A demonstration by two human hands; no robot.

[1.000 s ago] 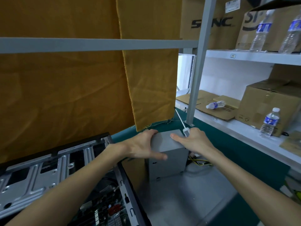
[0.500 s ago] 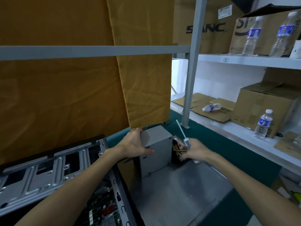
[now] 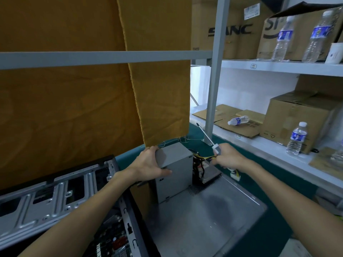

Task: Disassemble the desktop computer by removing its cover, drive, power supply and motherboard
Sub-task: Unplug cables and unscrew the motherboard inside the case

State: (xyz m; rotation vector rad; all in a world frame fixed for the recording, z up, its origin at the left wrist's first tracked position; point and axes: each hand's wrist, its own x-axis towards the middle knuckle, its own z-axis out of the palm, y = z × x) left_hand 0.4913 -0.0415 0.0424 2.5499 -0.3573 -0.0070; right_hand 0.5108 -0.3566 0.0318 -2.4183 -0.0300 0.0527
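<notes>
Gripping the power supply (image 3: 174, 164) at its left edge, the left hand (image 3: 148, 166) steadied it upright on the removed cover (image 3: 204, 219), right of the open case (image 3: 61, 191). Right hand (image 3: 229, 157) clutched the screwdriver (image 3: 207, 136) and cable bundle (image 3: 205, 158). Power-supply step looked nearly done; next, tucking cables clear.

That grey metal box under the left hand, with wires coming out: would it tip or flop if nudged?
The grey box looks rigid sheet metal, so it probably won't flex. It stands on end on the grey panel, taller than wide, so a sideways push might topple it. Its wire bundle looks floppy and would likely trail loosely.
</notes>
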